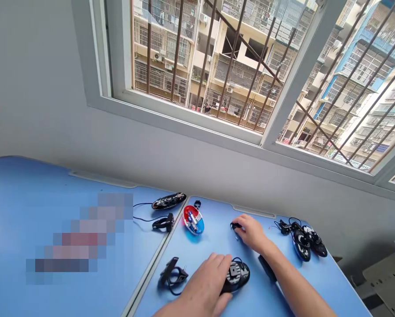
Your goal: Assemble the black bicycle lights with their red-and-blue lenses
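My left hand [210,279] is closed around the near side of a black oval device [242,278], which has a patterned face and a thin black cable looped over it. Farther back, my right hand [249,231] pinches a small black part [236,225] at the table surface; its kind is too small to make out. Left of my left hand lies a black clamp-like bracket [171,275] with a cable. Under my right forearm a dark, long object [267,267] is partly hidden.
An oval red and blue dish [193,220] holds several small cylindrical pieces. More black oval devices [301,244] with cables lie at the right. Another oval device [169,201] and a bracket [164,223] lie near the table seam [158,251]. Behind stands a barred window [200,110].
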{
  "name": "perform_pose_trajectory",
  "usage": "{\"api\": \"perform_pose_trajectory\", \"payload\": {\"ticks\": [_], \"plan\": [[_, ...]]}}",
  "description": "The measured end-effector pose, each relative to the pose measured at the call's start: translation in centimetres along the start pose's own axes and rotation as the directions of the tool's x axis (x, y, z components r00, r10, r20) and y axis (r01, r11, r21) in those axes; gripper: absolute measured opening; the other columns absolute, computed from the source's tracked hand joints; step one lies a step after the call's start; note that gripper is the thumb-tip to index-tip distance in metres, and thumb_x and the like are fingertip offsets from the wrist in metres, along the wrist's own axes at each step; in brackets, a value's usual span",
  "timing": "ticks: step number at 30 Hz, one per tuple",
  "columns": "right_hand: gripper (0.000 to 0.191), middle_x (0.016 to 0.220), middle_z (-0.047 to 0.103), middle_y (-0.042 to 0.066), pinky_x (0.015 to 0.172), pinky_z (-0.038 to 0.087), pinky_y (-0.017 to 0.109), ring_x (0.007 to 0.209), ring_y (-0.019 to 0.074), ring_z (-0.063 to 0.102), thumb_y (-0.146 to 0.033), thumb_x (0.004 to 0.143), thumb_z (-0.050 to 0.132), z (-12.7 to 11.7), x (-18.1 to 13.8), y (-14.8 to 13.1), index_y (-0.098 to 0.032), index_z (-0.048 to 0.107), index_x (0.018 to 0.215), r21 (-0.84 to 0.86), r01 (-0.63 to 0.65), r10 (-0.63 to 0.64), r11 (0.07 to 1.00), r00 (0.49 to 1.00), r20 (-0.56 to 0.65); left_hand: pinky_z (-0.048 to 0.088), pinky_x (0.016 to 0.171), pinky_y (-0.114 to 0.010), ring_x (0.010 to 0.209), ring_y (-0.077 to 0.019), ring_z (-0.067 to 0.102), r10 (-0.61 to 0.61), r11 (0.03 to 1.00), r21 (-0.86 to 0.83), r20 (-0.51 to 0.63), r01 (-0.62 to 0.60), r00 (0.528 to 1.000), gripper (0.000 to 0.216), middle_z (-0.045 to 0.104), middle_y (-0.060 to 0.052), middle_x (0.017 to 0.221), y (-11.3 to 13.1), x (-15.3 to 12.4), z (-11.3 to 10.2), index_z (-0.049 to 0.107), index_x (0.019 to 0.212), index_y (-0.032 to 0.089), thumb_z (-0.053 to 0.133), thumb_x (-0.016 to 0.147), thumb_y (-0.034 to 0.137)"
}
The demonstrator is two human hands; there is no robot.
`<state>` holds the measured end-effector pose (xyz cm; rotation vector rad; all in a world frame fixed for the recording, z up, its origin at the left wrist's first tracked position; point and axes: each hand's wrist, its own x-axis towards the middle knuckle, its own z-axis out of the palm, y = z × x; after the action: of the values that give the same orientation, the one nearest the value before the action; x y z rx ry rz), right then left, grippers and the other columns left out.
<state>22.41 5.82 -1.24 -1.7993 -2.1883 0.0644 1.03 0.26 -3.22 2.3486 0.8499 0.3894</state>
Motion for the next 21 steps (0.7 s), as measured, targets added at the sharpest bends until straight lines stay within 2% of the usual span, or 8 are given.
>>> {"api": "perform_pose_trajectory", "payload": {"ticks": [8, 13, 17, 21], "plan": [[0.032, 0.111, 0.068, 0.006, 0.086, 0.05, 0.033, 0.104, 0.0232, 0.063, -0.011, 0.085, 0.056, -0.1, -0.8, 0.0, -0.025, 0.067, 0.112, -0.016, 0.054, -0.054, 0.998, 0.998, 0.031, 0.043, 0.093, -0.042, 0.105, -0.0299, 0.05, 0.002, 0.999, 0.043, 0.002, -0.002, 1.0, 0.043, 0.057, -0.011, 0.119, 0.8, -0.5, -0.6, 0.05, 0.119, 0.019, 0.06, 0.078, 0.018], [0.04, 0.121, 0.065, 0.008, 0.086, 0.05, 0.033, 0.104, 0.0225, 0.064, -0.013, 0.086, 0.056, -1.0, -1.4, 0.1, -0.024, 0.059, 0.125, -0.03, 0.02, -0.02, 0.999, 1.0, -0.011, 0.043, 0.094, -0.045, 0.107, -0.0312, 0.05, 0.017, 0.999, 0.042, 0.0, -0.017, 1.0, 0.041, 0.057, -0.013, 0.121, 0.8, -0.5, -0.4, 0.051, 0.118, 0.017, 0.059, 0.077, 0.018], [0.022, 0.1, 0.071, 0.005, 0.074, 0.05, 0.027, 0.084, 0.018, 0.067, -0.018, 0.092, 0.051, -1.9, -2.4, -0.2, -0.022, 0.068, 0.105, -0.067, -0.029, 0.027, 0.997, 0.999, -0.037, 0.044, 0.093, -0.044, 0.106, -0.0308, 0.051, 0.027, 0.999, 0.027, -0.014, -0.027, 1.0, 0.042, 0.058, -0.013, 0.119, 0.7, -0.4, -0.6, 0.051, 0.117, 0.017, 0.059, 0.075, 0.015], [0.017, 0.089, 0.072, 0.002, 0.068, 0.046, 0.023, 0.076, 0.0158, 0.066, -0.019, 0.091, 0.055, -1.4, -3.4, -0.8, -0.023, 0.071, 0.095, -0.101, -0.021, 0.021, 0.995, 1.0, -0.002, 0.044, 0.091, -0.042, 0.104, -0.0298, 0.052, 0.007, 1.0, 0.02, -0.007, -0.007, 1.0, 0.04, 0.059, -0.011, 0.115, 1.4, -0.6, -1.3, 0.052, 0.115, 0.018, 0.059, 0.075, 0.015]]}}
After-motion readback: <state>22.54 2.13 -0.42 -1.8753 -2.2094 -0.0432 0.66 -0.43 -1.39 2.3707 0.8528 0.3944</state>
